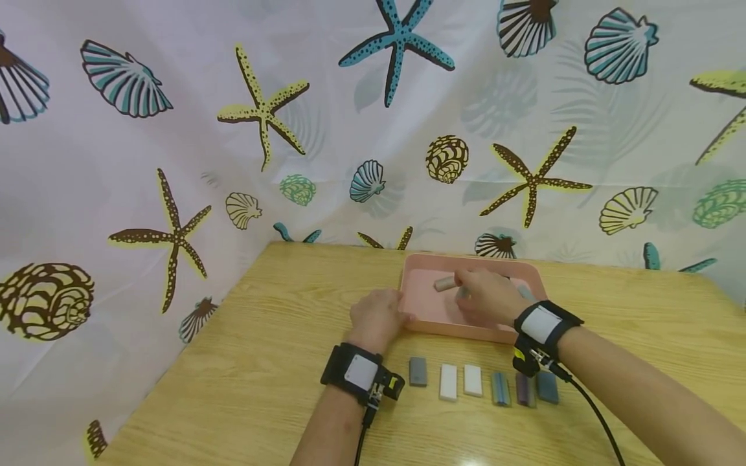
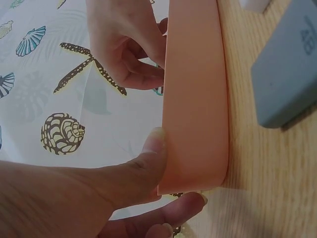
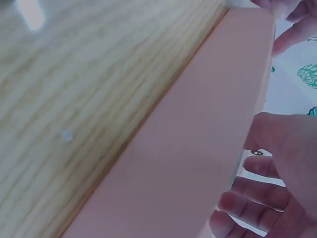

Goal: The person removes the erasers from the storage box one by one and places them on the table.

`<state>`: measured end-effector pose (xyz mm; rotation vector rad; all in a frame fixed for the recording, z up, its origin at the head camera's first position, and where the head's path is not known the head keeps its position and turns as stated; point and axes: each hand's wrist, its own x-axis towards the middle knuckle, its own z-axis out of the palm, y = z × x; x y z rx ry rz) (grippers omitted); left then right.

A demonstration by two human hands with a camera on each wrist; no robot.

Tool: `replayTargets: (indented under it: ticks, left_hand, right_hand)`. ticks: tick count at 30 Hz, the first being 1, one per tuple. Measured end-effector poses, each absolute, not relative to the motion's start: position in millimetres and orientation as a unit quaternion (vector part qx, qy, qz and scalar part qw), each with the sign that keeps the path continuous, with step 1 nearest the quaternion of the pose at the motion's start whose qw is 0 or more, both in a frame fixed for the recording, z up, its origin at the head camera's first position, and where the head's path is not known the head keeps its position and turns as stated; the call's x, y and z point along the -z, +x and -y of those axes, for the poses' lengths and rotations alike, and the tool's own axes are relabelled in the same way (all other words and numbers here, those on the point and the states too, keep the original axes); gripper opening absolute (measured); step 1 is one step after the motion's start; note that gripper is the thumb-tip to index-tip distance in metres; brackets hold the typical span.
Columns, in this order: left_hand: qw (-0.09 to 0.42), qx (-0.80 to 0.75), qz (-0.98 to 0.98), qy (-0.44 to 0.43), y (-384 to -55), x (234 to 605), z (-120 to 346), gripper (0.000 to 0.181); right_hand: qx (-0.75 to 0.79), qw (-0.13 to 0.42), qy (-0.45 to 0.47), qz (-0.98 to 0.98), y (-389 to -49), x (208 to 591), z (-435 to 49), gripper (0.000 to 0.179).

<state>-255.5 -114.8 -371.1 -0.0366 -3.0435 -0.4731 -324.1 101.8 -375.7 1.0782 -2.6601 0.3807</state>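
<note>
A pink tray point(image 1: 419, 304) sits on the wooden table. My left hand point(image 1: 375, 317) grips its front left corner; in the left wrist view the thumb point(image 2: 156, 144) lies at the rim and a finger reaches round the end. Inside the tray, my right hand point(image 1: 489, 294) pinches a pale beige, block-shaped eraser point(image 1: 445, 283) that sticks out to the left of the fingertips. A light blue-grey piece point(image 1: 526, 292) lies at the tray's right side, partly behind the right hand. In the right wrist view the tray's wall point(image 3: 183, 124) hides the fingertips.
Before the tray stands a row of erasers: a grey one point(image 1: 418, 372) marked 4B, two white ones point(image 1: 448, 382), a blue striped one point(image 1: 500, 388), a purple and grey one point(image 1: 525, 389) and a dark blue one point(image 1: 548, 387). A patterned curtain point(image 1: 350, 129) hangs behind.
</note>
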Motion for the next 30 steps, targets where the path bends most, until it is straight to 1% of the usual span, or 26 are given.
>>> replayTargets:
  ticks: [4,9,11,13,19,21,24,30]
  left_hand:
    - [0.034,0.155,0.987,-0.014,-255.3,370.9,115.0,0.040]
    - [0.034,0.154,0.987,-0.014,-255.2,371.1,114.8,0.037]
    - [0.033,0.154,0.988,-0.013,-255.1,371.0,114.6,0.037]
    - [0.032,0.153,0.988,-0.011,-255.1,370.7,114.5,0.038]
    - [0.031,0.154,0.987,-0.012,-254.4,369.3,113.7,0.039]
    - [0.030,0.154,0.988,-0.012,-254.5,368.9,113.6,0.039]
    - [0.025,0.154,0.988,-0.010,-255.0,368.7,113.6,0.039]
    - [0.020,0.161,0.987,-0.010,-254.2,368.4,114.0,0.041]
  right_hand:
    - [-0.142,0.118,0.384,0.905,-314.8,369.5,-106.5,0.022]
    - [-0.132,0.109,0.366,0.915,-304.3,363.9,-113.0,0.030]
    - [-0.129,0.112,0.363,0.916,-300.3,362.5,-115.8,0.030]
    - [-0.123,0.126,0.366,0.914,-296.2,361.8,-118.8,0.028]
    - [-0.100,0.198,0.408,0.886,-284.0,361.3,-129.5,0.027]
    - [-0.102,0.204,0.421,0.878,-279.6,360.5,-133.1,0.027]
    - [-0.112,0.193,0.427,0.876,-271.4,358.5,-138.6,0.026]
    - [-0.118,0.154,0.402,0.895,-252.6,355.1,-149.4,0.031]
